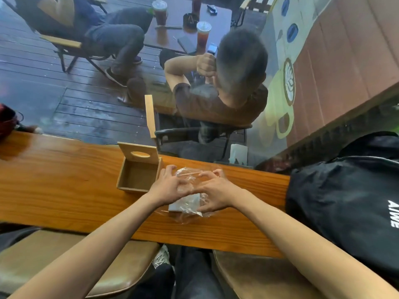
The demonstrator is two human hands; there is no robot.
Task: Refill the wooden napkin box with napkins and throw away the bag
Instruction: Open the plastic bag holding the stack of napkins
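Note:
The wooden napkin box (138, 176) stands on the wooden counter (64, 190) with its lid (139, 152) tilted up at the back and its inside bare. Just right of it lies a clear plastic bag (190, 209) holding a white stack of napkins (186, 203). My left hand (167, 186) and my right hand (212, 192) both pinch the top of the bag, pulling the plastic apart between them, fingertips close together over the napkins.
A black backpack (345, 203) sits on the counter's right end. A glass window runs along the far edge; people sit at a table outside. A red item (6, 120) lies far left. Tan stool seats (71, 260) are below the counter.

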